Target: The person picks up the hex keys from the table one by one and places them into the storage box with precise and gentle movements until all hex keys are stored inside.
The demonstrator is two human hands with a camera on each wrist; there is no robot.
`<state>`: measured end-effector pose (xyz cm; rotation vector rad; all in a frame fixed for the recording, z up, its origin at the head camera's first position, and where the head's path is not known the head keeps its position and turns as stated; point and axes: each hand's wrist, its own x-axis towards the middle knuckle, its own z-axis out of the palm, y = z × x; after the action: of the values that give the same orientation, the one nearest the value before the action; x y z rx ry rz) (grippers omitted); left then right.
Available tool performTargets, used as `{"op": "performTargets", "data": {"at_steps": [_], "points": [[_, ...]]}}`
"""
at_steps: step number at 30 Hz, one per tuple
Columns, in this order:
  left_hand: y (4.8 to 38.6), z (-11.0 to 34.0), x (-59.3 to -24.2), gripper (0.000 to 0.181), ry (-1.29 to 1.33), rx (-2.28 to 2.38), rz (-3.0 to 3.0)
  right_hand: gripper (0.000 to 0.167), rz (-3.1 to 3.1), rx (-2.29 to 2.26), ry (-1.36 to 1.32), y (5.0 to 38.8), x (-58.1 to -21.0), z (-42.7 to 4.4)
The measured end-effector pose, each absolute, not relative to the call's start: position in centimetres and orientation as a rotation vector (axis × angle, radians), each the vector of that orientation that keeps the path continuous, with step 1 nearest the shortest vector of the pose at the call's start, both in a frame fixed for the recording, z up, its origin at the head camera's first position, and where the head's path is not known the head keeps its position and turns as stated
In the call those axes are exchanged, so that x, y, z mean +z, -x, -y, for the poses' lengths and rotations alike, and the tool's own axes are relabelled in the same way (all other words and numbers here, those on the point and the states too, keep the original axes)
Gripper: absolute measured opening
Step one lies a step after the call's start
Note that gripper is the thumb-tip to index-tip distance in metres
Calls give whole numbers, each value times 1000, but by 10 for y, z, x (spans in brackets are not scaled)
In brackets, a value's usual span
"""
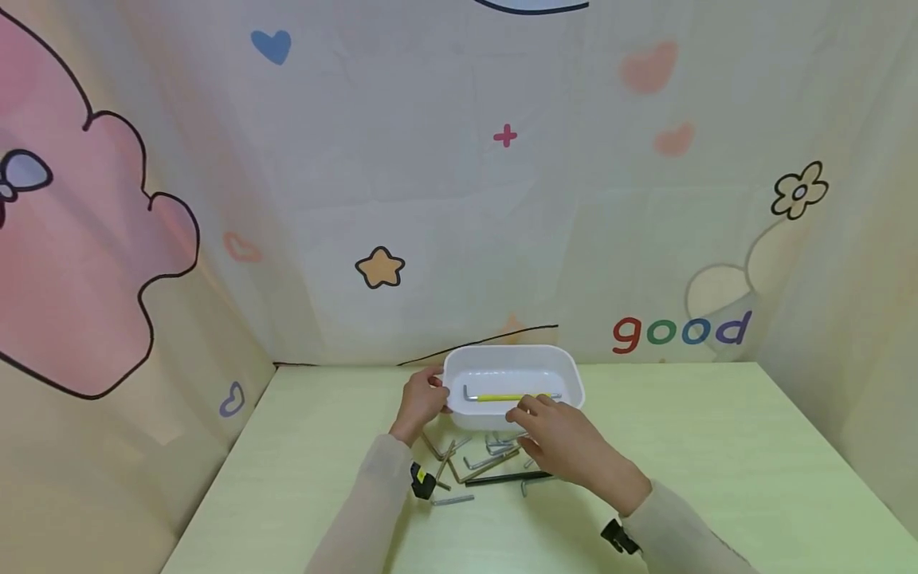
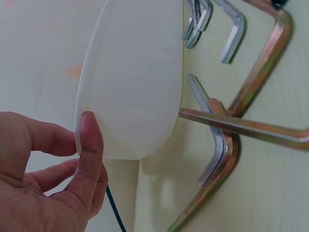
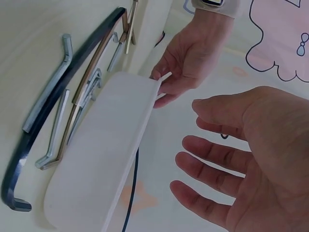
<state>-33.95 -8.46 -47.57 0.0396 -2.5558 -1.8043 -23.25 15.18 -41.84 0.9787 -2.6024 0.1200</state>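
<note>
A white plastic tub (image 1: 514,358) stands toward the back of the table. My left hand (image 1: 421,401) pinches its left rim between thumb and fingers, as the left wrist view shows. Inside the tub lies a hex key with a yellow sleeve (image 1: 502,397). Over the near right rim hovers my right hand (image 1: 566,442), fingers loosely spread and holding nothing in the right wrist view. Between the hands, in front of the tub, lie several loose hex keys: silver ones (image 2: 234,36), bronze ones (image 2: 263,58) and a long black one (image 3: 58,92).
The pale green table (image 1: 717,470) ends at the back against a printed curtain (image 1: 445,199) with hearts, a star and the word "good". One short silver hex key (image 1: 453,501) lies apart, close to the left sleeve (image 1: 366,502).
</note>
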Motion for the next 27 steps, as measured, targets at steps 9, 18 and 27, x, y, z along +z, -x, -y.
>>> {"op": "performTargets", "data": {"at_steps": [9,18,27], "points": [[340,85,-478,53,-38,-1817,2549,31,2693,69,-960,227,-434,-157],[338,85,-476,52,-50,-1831,2546,33,2727,35,-1018,225,-451,-162],[340,84,-475,52,-48,-1812,2544,33,2722,44,-1057,224,-463,-160]]}}
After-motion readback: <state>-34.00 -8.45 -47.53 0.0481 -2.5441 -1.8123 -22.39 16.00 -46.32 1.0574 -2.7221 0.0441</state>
